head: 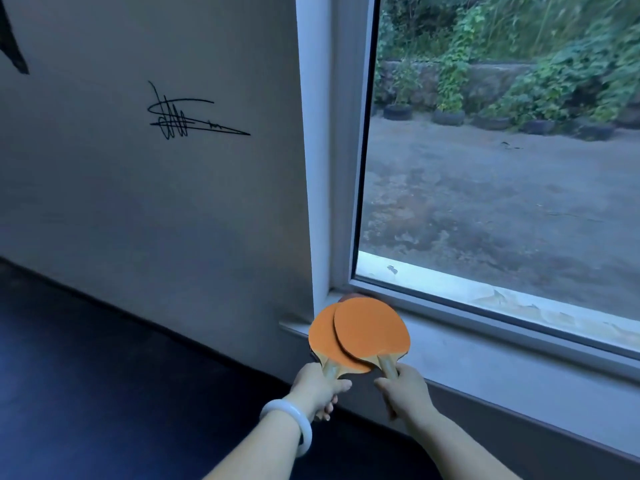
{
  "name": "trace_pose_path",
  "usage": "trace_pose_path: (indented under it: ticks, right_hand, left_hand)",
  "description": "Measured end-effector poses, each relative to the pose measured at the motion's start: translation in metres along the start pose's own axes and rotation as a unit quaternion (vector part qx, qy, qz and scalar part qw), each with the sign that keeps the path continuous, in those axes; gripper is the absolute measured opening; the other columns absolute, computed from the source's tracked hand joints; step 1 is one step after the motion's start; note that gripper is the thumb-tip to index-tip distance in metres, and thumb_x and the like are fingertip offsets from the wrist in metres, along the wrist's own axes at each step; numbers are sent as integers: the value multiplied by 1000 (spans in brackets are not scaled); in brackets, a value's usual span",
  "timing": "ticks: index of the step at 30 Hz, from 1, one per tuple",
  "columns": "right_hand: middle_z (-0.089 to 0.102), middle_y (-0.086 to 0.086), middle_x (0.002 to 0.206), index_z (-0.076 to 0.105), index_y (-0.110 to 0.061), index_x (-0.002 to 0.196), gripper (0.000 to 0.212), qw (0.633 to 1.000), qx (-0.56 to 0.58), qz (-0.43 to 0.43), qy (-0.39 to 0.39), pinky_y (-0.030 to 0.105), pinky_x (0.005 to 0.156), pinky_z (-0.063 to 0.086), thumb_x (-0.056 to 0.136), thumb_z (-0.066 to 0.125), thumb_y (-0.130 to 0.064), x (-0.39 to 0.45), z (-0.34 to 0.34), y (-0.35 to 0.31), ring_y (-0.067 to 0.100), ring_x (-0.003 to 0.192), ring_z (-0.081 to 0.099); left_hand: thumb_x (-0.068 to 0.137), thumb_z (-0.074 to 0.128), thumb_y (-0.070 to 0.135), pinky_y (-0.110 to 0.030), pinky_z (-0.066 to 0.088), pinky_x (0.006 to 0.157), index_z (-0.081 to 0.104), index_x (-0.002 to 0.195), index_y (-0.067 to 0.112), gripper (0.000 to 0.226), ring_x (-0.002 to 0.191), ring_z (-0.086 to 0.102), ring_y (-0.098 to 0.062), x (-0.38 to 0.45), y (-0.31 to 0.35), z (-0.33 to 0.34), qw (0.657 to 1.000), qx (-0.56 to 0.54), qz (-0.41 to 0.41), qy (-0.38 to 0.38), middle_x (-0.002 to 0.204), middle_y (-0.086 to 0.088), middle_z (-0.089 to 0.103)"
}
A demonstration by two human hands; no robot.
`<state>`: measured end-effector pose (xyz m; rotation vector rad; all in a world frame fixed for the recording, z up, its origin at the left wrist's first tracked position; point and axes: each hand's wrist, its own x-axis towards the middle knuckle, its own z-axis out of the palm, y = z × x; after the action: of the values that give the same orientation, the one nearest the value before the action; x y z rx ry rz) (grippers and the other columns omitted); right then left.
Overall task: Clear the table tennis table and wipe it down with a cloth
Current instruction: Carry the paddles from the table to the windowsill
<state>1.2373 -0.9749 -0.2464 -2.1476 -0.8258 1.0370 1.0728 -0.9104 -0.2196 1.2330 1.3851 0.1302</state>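
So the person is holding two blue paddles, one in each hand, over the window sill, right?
Not quite: the paddles are orange, not blue. The head view shows the left hand holding one orange paddle and the right hand holding the other paddle, both over the window sill.

Your L hand [317, 388] & R hand [405, 389] both fwd, arms extended, fingers curled tight, bangle on L wrist
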Motion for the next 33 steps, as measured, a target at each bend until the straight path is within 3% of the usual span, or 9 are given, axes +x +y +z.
trace_pose_path:
  ticks: [3, 8, 11, 18, 23, 26, 28, 30, 33]
  right_hand:
    - [56, 10, 67, 52, -8, 78, 6, 1000, -4, 14, -17, 44, 63, 54, 78, 59, -9, 37, 4, -2, 28, 61, 56]
    - [55, 8, 63, 51, -10, 77, 5, 999, -7, 25, -43, 22, 37, 39, 80, 55, -9, 78, 10, -6, 18, 40, 52]
    - [53, 9, 59, 48, -11, 77, 6, 997, -1, 42, -62, 21, 34, 36, 80, 52, -7, 92, 17, -5, 17, 31, 47]
    - [54, 9, 62, 51, -10, 83, 3, 996, 15, 71, -55, 22, 34, 37, 85, 53, -11, 119, 31, -1, 19, 37, 47]
    - [56, 7, 68, 54, -10, 88, 12, 995, 30, 87, -48, 22, 35, 39, 89, 60, -20, 132, 42, 2, 17, 42, 49]
    - [55, 8, 67, 50, -12, 85, 19, 993, 47, 94, -51, 24, 35, 40, 90, 63, -24, 133, 49, 3, 19, 42, 48]
    - [57, 10, 69, 48, -12, 84, 22, 993, 49, 98, -51, 24, 36, 41, 90, 63, -26, 133, 53, 3, 20, 43, 50]
    - [58, 12, 71, 48, -10, 87, 22, 991, 57, 108, -50, 27, 39, 46, 91, 63, -26, 133, 55, 2, 22, 46, 52]
    - [59, 12, 71, 51, -8, 89, 22, 989, 73, 121, -48, 32, 47, 51, 93, 60, -28, 132, 56, 2, 23, 50, 54]
  left_hand:
    - [85, 69, 22, -21, 36, 40, 51, 78, 12, 21, 38, 40, -12, 32, 17, -2, 1000, 16, -16, -6, 53, 0, 49]
    - [86, 67, 23, -21, 36, 40, 51, 74, 13, 22, 39, 40, -12, 78, 31, 1, 998, 39, -36, -16, 55, 0, 50]
    - [86, 66, 23, -21, 36, 40, 53, 72, 13, 22, 39, 40, -12, 98, 32, 4, 996, 59, -56, -38, 56, -1, 50]
    - [86, 65, 22, -22, 36, 38, 51, 78, 12, 20, 35, 39, -12, 145, 32, 2, 992, 93, -56, -69, 51, -1, 49]
    - [85, 68, 25, -20, 34, 36, 52, 81, 12, 20, 34, 41, -13, 166, 30, -3, 989, 121, -51, -74, 53, -2, 49]
    - [84, 69, 30, -19, 35, 35, 54, 89, 12, 24, 39, 46, -13, 172, 28, -6, 982, 178, -30, -63, 64, -3, 54]
    - [82, 72, 32, -20, 38, 39, 52, 98, 14, 31, 52, 52, -13, 174, 27, -9, 979, 197, -16, -45, 81, -3, 57]
    - [81, 74, 30, -21, 42, 51, 50, 101, 18, 33, 71, 56, -13, 175, 24, -13, 982, 187, -3, -28, 99, -1, 58]
    - [83, 73, 20, -23, 44, 64, 51, 107, 19, 32, 82, 53, -10, 174, 17, -17, 984, 176, 9, -6, 108, 2, 54]
